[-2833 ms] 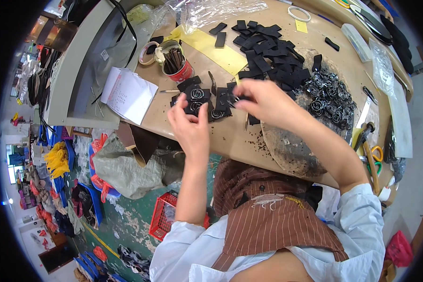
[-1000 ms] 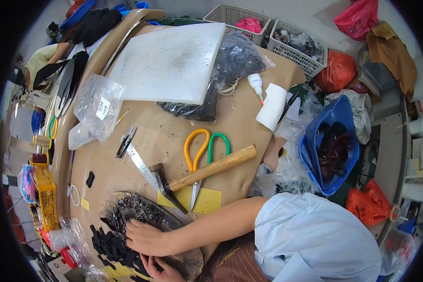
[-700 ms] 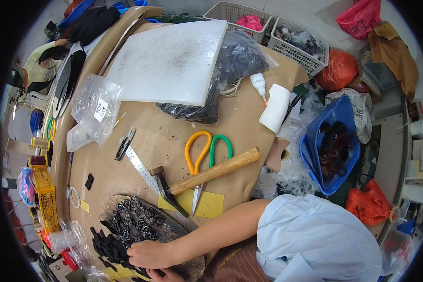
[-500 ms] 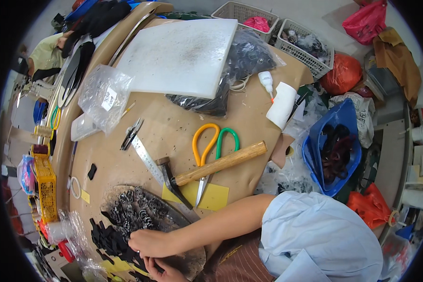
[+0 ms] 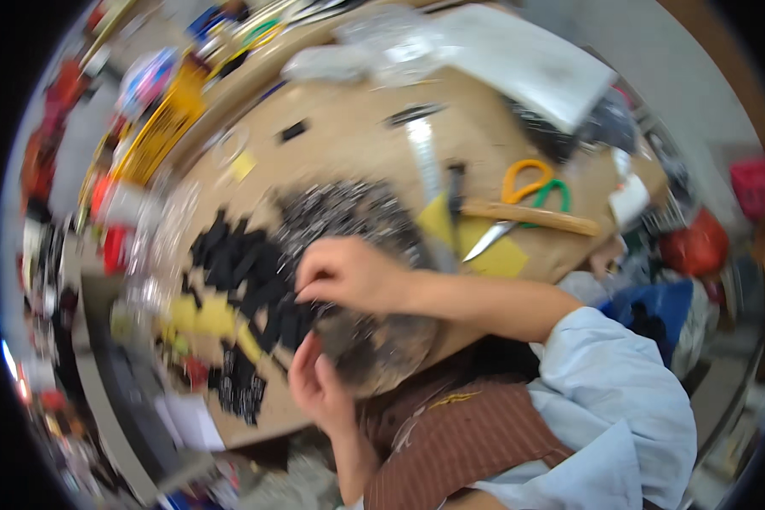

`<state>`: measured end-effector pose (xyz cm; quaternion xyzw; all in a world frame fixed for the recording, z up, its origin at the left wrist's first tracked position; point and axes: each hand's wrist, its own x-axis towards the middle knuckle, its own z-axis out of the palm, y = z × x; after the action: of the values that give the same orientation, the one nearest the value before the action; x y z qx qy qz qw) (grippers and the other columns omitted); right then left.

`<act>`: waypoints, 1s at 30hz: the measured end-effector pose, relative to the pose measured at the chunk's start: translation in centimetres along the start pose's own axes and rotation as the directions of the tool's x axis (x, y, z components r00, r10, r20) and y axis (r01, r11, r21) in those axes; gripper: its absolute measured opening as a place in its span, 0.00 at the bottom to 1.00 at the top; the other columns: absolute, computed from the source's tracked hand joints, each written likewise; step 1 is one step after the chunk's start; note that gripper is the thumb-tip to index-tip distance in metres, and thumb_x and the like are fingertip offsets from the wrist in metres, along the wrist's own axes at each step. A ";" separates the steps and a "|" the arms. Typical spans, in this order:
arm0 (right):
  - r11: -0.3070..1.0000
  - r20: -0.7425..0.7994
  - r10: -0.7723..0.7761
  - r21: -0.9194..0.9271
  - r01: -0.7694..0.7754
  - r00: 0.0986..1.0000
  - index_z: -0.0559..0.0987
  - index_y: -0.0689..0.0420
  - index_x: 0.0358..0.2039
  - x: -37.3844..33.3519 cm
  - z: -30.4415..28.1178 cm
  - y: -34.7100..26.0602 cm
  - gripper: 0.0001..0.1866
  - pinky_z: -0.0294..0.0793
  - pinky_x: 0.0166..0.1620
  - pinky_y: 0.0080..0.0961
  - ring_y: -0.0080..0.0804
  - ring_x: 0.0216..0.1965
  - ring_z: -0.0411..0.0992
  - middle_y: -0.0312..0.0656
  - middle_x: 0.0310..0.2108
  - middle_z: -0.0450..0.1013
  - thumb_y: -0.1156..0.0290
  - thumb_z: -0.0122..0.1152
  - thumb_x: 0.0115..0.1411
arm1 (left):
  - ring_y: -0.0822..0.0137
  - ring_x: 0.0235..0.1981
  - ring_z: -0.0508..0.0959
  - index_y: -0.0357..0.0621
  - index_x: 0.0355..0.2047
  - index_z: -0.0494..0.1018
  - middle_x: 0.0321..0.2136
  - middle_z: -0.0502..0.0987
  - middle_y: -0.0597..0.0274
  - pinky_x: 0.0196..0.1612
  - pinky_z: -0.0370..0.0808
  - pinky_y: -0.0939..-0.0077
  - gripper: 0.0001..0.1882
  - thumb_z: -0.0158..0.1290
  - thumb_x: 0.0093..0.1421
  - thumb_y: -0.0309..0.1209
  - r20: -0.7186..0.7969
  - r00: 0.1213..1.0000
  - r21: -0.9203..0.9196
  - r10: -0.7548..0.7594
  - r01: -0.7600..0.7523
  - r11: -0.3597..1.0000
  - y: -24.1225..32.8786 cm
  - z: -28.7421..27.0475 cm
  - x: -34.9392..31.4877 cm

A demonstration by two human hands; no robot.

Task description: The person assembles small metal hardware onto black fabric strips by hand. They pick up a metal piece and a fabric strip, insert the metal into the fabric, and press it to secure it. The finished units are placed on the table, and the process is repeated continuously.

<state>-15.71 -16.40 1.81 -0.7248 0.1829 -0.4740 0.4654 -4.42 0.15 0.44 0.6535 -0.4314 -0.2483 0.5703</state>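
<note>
My right hand (image 5: 348, 274) is closed in a pinch above a dark, worn oval board (image 5: 382, 344); whatever its fingertips hold is hidden among black pieces behind them. Just below it, my left hand (image 5: 321, 387) is half curled at the board's near edge, finger and thumb apart, with nothing visible between them. Many small dark, shiny metal buckle-like pieces (image 5: 340, 208) cover the far part of the board. Beside it on the left lies a loose pile of short black fabric strips (image 5: 234, 259). The picture is smeared by motion.
Right of the board lie a wooden-handled hammer (image 5: 527, 216), scissors (image 5: 531, 191) with orange and green handles and a yellow sheet (image 5: 497, 251). A steel ruler (image 5: 423, 157) and a white slab (image 5: 527, 64) lie farther back. At the left stands a yellow basket (image 5: 157, 127).
The view has swung left, so the table's contents appear shifted and turned. My two hands have moved apart; the left now shows more fully, with its fingers spread from the thumb.
</note>
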 end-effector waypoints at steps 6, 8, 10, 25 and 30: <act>0.846 0.369 0.346 0.275 -0.457 0.863 0.76 0.62 0.27 -2.0 4.1 -5.1 0.06 0.70 0.31 0.20 0.21 0.27 0.69 0.38 0.30 0.69 0.73 0.62 0.52 | 0.71 0.33 0.77 0.33 0.41 0.70 0.33 0.76 0.58 0.36 0.77 0.80 0.10 0.49 0.60 0.23 0.147 0.969 -0.477 -0.197 0.243 0.845 1.3 -1.9 0.5; 0.797 0.432 0.365 0.313 -0.517 0.825 0.78 0.62 0.32 -2.3 4.0 -6.0 0.08 0.71 0.37 0.22 0.26 0.33 0.71 0.41 0.34 0.70 0.75 0.63 0.51 | 0.72 0.28 0.78 0.34 0.38 0.71 0.29 0.77 0.59 0.34 0.78 0.79 0.07 0.49 0.60 0.24 0.208 0.957 -0.514 -0.205 0.285 0.809 1.6 -3.2 0.3; 0.995 0.487 0.035 0.065 -0.076 0.873 0.78 0.61 0.38 -1.4 3.3 -6.8 0.13 0.71 0.43 0.26 0.32 0.39 0.72 0.42 0.39 0.71 0.77 0.63 0.49 | 0.72 0.28 0.78 0.35 0.37 0.72 0.28 0.77 0.59 0.32 0.78 0.79 0.06 0.51 0.59 0.24 0.266 0.915 -0.590 -0.303 0.404 0.699 2.3 -4.5 -0.3; 0.991 0.483 -0.105 -0.018 0.130 0.869 0.78 0.58 0.31 -3.8 4.3 -7.6 0.12 0.73 0.37 0.25 0.32 0.35 0.74 0.40 0.32 0.75 0.79 0.69 0.43 | 0.77 0.29 0.77 0.35 0.35 0.71 0.29 0.76 0.63 0.34 0.76 0.84 0.06 0.53 0.59 0.24 0.428 0.857 -0.555 -0.286 0.500 0.665 2.8 -6.4 -1.4; 0.991 0.120 -0.063 -0.108 0.076 0.991 0.76 0.56 0.26 -8.1 6.8 -7.1 0.11 0.71 0.36 0.25 0.33 0.33 0.71 0.41 0.31 0.71 0.79 0.69 0.42 | 0.78 0.33 0.75 0.37 0.40 0.69 0.32 0.73 0.66 0.35 0.74 0.87 0.09 0.52 0.59 0.23 0.325 0.873 -0.791 -0.364 0.462 0.402 1.9 -4.2 -2.9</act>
<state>-15.04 -3.76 2.84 -0.7823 0.1565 -0.4355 0.4169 -2.96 4.91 2.70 0.3622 -0.1066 -0.5915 0.7124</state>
